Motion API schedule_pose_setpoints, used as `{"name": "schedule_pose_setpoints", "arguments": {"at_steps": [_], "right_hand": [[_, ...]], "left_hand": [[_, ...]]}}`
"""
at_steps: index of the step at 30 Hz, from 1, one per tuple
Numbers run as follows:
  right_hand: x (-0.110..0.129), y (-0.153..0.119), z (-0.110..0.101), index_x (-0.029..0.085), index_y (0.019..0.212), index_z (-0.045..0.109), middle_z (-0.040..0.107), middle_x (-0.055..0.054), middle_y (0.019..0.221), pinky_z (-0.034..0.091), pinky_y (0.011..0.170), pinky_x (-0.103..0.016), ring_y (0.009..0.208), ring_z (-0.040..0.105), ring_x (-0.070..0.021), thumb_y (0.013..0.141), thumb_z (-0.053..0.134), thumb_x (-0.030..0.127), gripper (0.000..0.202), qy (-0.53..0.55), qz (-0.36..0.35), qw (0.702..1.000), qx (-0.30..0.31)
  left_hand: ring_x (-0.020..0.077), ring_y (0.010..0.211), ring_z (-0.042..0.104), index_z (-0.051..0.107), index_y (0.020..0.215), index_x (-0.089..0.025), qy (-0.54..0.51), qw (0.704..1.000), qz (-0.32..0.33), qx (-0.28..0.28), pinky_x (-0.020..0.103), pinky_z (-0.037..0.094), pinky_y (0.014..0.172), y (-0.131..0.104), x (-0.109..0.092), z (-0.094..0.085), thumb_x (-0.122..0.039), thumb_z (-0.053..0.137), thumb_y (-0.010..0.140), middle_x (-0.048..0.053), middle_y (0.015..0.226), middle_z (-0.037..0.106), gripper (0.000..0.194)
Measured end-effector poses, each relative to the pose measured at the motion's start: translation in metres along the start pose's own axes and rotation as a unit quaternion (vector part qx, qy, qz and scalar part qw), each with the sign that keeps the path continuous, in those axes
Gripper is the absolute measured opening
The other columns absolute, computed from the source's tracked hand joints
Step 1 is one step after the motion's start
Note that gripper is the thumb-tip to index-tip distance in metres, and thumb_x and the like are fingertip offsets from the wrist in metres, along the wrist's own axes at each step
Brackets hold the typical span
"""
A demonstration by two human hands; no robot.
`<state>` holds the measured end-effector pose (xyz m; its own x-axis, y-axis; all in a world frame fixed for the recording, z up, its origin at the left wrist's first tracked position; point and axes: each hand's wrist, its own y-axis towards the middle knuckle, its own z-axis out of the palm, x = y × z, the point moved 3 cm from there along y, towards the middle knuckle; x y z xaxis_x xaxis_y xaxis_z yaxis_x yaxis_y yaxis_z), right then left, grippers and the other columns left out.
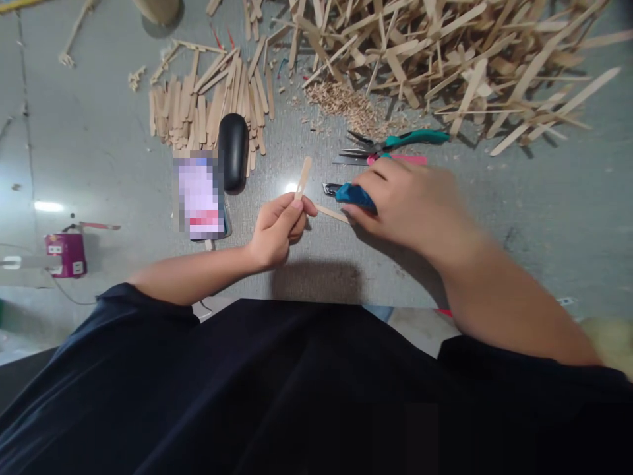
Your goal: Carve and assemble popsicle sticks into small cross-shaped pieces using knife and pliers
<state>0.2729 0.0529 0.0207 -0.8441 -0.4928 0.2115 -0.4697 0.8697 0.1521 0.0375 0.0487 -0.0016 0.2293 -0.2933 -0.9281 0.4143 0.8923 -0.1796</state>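
Observation:
My left hand (277, 229) pinches a wooden craft stick (306, 171) between thumb and fingers. The stick points up and away, and a narrow slot shows in it just above my thumb. Fingers of my right hand (413, 201) are closed round a blue utility knife (353, 195), its short blade end facing left toward the stick. Between my hands lies another craft stick (332, 214), its right end near my right fingertips. Just beyond the right hand are green-handled pliers (418, 138) and a pink-handled blade tool (419, 160), partly hidden by the hand.
A large heap of craft sticks (420, 49) covers the back right, with wood shavings (341, 105) beside it. Several sticks (182, 109) lie in rows at back left. A black case (233, 153) and a phone (202, 198) lie nearer. A purple box (66, 254) sits far left.

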Motion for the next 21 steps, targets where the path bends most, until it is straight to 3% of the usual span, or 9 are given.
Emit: {"name": "schedule_pose_setpoints", "arguments": {"at_steps": [4, 9, 12, 14, 16, 18, 21], "right_hand": [[-0.008, 0.000, 0.004, 0.017, 0.118, 0.078, 0.079, -0.023, 0.116, 0.053, 0.083, -0.052, 0.109, 0.071, -0.0436, 0.108, 0.069, 0.046, 0.032, 0.025, 0.004, 0.999, 0.021], [-0.012, 0.002, -0.003, 0.016, 0.125, 0.076, 0.079, -0.023, 0.118, 0.058, 0.083, -0.054, 0.099, 0.076, -0.0404, 0.120, 0.047, 0.046, 0.042, 0.062, 0.051, 0.996, -0.046], [-0.013, 0.001, -0.007, 0.020, 0.129, 0.075, 0.078, -0.015, 0.094, 0.061, 0.084, -0.054, 0.083, 0.077, -0.0347, 0.124, 0.037, 0.049, 0.048, 0.150, 0.088, 0.981, -0.084], [-0.012, 0.001, -0.005, 0.024, 0.138, 0.074, 0.075, -0.009, 0.081, 0.065, 0.089, -0.053, 0.078, 0.077, -0.0319, 0.123, 0.045, 0.051, 0.042, 0.222, 0.096, 0.966, -0.093], [-0.011, 0.000, 0.001, 0.026, 0.155, 0.070, 0.083, -0.011, 0.098, 0.068, 0.096, -0.055, 0.089, 0.081, -0.0328, 0.119, 0.059, 0.052, 0.046, 0.272, 0.077, 0.955, -0.090], [-0.009, -0.002, 0.006, 0.028, 0.174, 0.058, 0.083, -0.016, 0.135, 0.071, 0.098, -0.055, 0.105, 0.082, -0.0338, 0.113, 0.069, 0.049, 0.065, 0.322, 0.035, 0.944, -0.067], [-0.004, -0.003, 0.012, 0.036, 0.188, 0.036, 0.076, -0.015, 0.158, 0.074, 0.083, -0.046, 0.097, 0.081, -0.0264, 0.112, 0.069, 0.036, 0.083, 0.426, -0.009, 0.904, 0.007]], "left_hand": [[0.0075, 0.043, 0.022, 0.069, 0.090, -0.024, -0.007, 1.000, 0.022, -0.020, 0.027, 0.017, 0.044, -0.001, 0.001, 0.000, -0.081, 0.078, 0.100, -0.011, 0.050, 0.033, 0.058], [0.0073, 0.043, 0.024, 0.074, 0.095, -0.023, -0.005, 0.998, 0.042, -0.039, 0.027, 0.021, 0.043, -0.001, 0.004, -0.002, -0.083, 0.079, 0.099, -0.011, 0.051, 0.035, 0.060], [0.0076, 0.044, 0.027, 0.075, 0.098, -0.023, 0.015, 0.997, 0.057, -0.047, 0.027, 0.026, 0.045, -0.001, 0.005, -0.003, -0.085, 0.075, 0.101, -0.011, 0.051, 0.034, 0.063], [0.0079, 0.044, 0.029, 0.075, 0.099, -0.023, 0.024, 0.996, 0.066, -0.049, 0.028, 0.029, 0.046, -0.002, 0.007, -0.003, -0.087, 0.073, 0.102, -0.011, 0.052, 0.035, 0.064], [0.0082, 0.045, 0.031, 0.076, 0.099, -0.023, 0.028, 0.996, 0.069, -0.052, 0.028, 0.031, 0.047, -0.002, 0.008, -0.003, -0.087, 0.071, 0.102, -0.011, 0.052, 0.035, 0.065], [0.0084, 0.045, 0.031, 0.076, 0.099, -0.022, 0.025, 0.996, 0.069, -0.056, 0.028, 0.032, 0.047, -0.001, 0.008, -0.003, -0.087, 0.071, 0.103, -0.011, 0.053, 0.034, 0.065], [0.0085, 0.046, 0.031, 0.075, 0.099, -0.022, 0.010, 0.996, 0.072, -0.058, 0.028, 0.031, 0.047, 0.000, 0.009, -0.003, -0.085, 0.071, 0.104, -0.011, 0.053, 0.034, 0.063]]}}
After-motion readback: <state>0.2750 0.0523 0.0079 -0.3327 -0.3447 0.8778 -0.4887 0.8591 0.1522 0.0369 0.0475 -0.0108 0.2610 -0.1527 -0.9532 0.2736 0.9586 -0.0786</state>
